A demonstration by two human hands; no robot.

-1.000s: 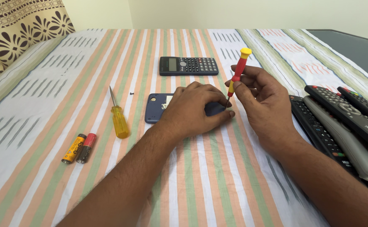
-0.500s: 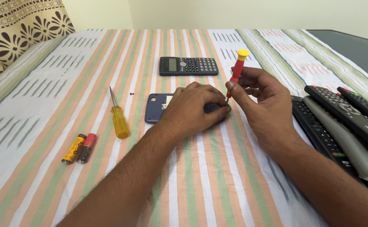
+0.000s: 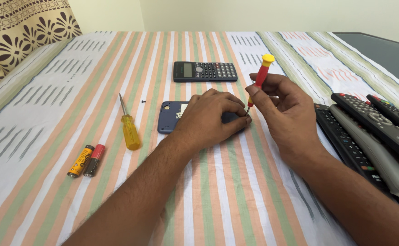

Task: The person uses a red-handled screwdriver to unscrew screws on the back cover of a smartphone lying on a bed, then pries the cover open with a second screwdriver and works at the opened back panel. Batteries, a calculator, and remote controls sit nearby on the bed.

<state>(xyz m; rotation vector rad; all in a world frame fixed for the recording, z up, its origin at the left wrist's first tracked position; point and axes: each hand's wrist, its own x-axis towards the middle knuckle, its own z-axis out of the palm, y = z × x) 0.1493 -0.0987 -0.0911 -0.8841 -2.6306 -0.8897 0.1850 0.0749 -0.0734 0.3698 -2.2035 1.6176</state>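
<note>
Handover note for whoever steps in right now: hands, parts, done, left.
Left hand: pressed flat on the blue device, which lies back-side up on the striped sheet.
Right hand: grips the red screwdriver, tip down at the device's right edge.
Nearby: yellow screwdriver, two batteries, calculator, remotes.
Done: one small screw lies loose on the sheet.
Left: cover looks still on; the screw under the tip is hidden.

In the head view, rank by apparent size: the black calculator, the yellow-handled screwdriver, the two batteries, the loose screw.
1. black calculator
2. yellow-handled screwdriver, similar length but far slimmer, and nearer the camera
3. two batteries
4. loose screw
</note>
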